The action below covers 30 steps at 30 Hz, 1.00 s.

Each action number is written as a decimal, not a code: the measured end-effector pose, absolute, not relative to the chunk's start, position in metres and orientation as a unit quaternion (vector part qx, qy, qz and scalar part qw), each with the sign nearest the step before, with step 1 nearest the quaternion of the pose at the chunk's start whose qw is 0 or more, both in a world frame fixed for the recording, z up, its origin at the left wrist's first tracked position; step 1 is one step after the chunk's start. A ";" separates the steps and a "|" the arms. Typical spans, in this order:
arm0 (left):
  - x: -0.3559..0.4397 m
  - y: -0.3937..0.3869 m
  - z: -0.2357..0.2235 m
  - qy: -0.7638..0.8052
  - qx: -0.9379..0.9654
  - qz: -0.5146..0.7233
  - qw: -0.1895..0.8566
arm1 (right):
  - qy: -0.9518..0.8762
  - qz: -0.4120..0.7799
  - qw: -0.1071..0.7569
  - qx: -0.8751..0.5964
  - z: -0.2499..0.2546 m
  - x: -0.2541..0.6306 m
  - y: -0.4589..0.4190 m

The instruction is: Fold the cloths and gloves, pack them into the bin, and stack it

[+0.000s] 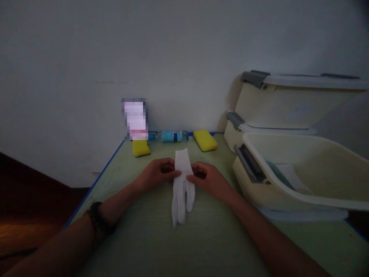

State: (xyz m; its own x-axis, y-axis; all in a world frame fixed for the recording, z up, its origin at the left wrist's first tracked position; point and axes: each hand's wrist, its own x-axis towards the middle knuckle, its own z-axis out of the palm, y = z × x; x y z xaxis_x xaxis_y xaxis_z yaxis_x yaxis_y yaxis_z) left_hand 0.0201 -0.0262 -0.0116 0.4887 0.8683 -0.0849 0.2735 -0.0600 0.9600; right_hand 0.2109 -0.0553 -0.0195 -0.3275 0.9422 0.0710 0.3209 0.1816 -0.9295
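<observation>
A white glove is held over the middle of the green table, its cuff towards the wall and its fingers hanging towards me. On the glove's left edge, my left hand pinches the cloth between thumb and fingers. The opposite edge is gripped by my right hand in a similar pinch. Both thumbs lie on the front of the glove. My fingertips behind the cloth are hidden.
A clear bottle lies along the back edge between two yellow sponges, one on the right, one on the left. Above the left sponge stands a blurred-out screen. At right, an open cream bin holds cloth-like items; stacked bins stand behind.
</observation>
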 end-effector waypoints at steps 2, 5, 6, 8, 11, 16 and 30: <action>0.019 -0.027 -0.012 0.403 0.695 0.268 0.533 | -0.699 0.395 0.347 -0.485 -0.021 0.212 -0.054; 0.016 -0.027 -0.013 0.385 0.752 0.234 0.481 | -0.719 0.342 0.339 -0.500 -0.022 0.214 -0.053; 0.015 -0.027 -0.013 0.385 0.771 0.225 0.454 | -0.729 0.338 0.333 -0.494 -0.023 0.214 -0.052; 0.012 -0.026 -0.014 0.381 0.798 0.219 0.413 | -0.747 0.334 0.321 -0.475 -0.023 0.216 -0.052; 0.009 -0.024 -0.015 0.351 0.816 0.242 0.390 | -0.764 0.342 0.318 -0.445 -0.022 0.219 -0.051; 0.009 -0.024 -0.013 0.292 0.841 0.259 0.376 | -0.790 0.352 0.324 -0.383 -0.022 0.222 -0.050; 0.006 -0.023 -0.015 0.329 0.838 0.199 0.388 | -0.834 0.339 0.284 -0.329 -0.017 0.223 -0.055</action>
